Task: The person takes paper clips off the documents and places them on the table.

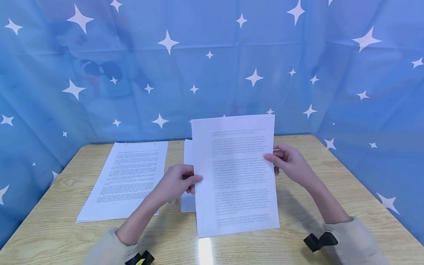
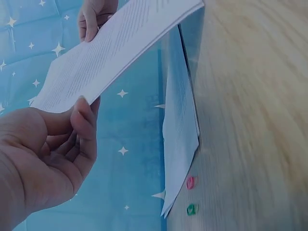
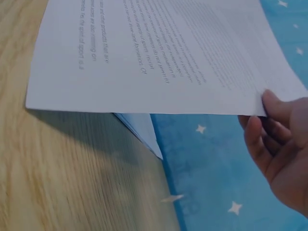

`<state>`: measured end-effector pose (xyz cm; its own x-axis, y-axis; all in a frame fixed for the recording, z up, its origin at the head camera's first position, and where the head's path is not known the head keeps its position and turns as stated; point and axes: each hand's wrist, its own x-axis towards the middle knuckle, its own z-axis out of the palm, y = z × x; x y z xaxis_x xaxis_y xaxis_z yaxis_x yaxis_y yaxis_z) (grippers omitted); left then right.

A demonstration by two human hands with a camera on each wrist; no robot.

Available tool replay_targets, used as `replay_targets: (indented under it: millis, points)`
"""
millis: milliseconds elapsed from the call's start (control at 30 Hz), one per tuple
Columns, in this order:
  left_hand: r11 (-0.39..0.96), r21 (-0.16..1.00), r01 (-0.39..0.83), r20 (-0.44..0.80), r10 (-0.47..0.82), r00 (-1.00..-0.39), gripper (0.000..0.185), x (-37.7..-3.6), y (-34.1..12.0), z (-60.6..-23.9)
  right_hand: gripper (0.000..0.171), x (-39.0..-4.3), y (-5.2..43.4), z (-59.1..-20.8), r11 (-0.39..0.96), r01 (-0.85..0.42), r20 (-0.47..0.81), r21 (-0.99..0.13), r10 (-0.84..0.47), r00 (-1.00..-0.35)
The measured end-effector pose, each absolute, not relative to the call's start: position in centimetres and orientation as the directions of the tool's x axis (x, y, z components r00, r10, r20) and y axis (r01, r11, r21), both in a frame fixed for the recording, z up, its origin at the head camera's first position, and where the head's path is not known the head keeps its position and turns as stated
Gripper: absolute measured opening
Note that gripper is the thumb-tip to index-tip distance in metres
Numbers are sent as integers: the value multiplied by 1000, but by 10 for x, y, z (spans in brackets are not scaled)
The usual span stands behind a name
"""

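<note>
A printed sheaf of pages (image 1: 236, 176) is held upright over the wooden table (image 1: 298, 235), long axis vertical, lower edge on the tabletop. It is pinched at its side edges between the left hand (image 1: 177, 181) and the right hand (image 1: 291, 164), both equally near. Only in the left wrist view are two small clips (image 2: 191, 182) seen beside the lying paper stack (image 2: 180, 139).

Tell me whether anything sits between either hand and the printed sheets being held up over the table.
Nothing visible does. The left hand pinches the left edge of the printed sheets, and the right hand pinches the right edge. Both grips are direct.
</note>
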<state>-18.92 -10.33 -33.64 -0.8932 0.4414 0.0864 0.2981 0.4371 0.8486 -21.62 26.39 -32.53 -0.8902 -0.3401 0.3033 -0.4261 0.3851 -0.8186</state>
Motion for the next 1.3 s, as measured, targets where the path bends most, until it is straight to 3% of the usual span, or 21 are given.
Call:
replay_targets:
  millis: [567, 1300]
  points:
    - [370, 897, 242, 123, 318, -940, 29, -207, -72, -341, 22, -229, 294, -328, 438, -365, 184, -821, -402, -897]
    - [202, 967, 155, 92, 290, -953, 11, -222, -11, -347, 28, -235, 342, -328, 519, -278, 161, -809, -259, -952]
